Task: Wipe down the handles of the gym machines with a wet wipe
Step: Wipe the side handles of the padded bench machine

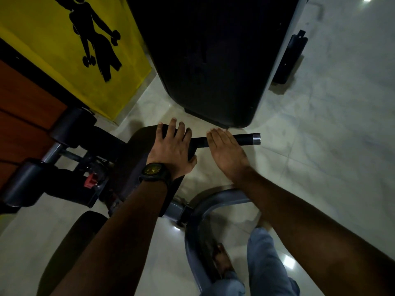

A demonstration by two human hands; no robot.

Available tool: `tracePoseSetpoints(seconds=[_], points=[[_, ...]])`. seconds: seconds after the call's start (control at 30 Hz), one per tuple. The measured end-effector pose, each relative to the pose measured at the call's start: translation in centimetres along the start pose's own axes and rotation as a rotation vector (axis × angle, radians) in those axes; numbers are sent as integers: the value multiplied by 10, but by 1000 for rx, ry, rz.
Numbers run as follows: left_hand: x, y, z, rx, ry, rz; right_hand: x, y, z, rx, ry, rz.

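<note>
A black handle bar [245, 139] with a silver end cap sticks out to the right from a dark machine pad [136, 150]. My left hand [173, 149], with a black wristwatch, lies flat with spread fingers on the pad where the handle begins, its thumb under the pad's edge. My right hand [225, 151] lies flat over the middle of the handle with straight fingers held together. No wet wipe shows in either hand; anything under the right palm is hidden.
A large black padded machine part [213, 60] hangs just beyond the handle. Black foam rollers [70, 127] and a red knob [92, 180] sit at the left. A grey curved frame [205, 210] runs below, by my legs. A yellow wall poster [64, 39] is at upper left; pale tiled floor lies to the right.
</note>
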State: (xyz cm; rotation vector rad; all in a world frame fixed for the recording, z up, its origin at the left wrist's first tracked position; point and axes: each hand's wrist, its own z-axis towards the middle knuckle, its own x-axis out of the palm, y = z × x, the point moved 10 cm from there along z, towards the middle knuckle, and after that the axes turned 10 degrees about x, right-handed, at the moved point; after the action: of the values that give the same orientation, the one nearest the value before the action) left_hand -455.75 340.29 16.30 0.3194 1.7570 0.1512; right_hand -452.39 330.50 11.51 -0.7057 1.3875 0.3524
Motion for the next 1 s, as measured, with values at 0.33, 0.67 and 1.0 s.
tracePoseSetpoints(seconds=[0.33,0.67,1.0], points=[[2,0,1,0,-14,-6,3,-3,-10,96,-16,128],[1,-1,0,7,-25,-12,-15,3,12,112,-25,418],[1,-2,0,14,-16,-7,20,15,-19,98,60,134]])
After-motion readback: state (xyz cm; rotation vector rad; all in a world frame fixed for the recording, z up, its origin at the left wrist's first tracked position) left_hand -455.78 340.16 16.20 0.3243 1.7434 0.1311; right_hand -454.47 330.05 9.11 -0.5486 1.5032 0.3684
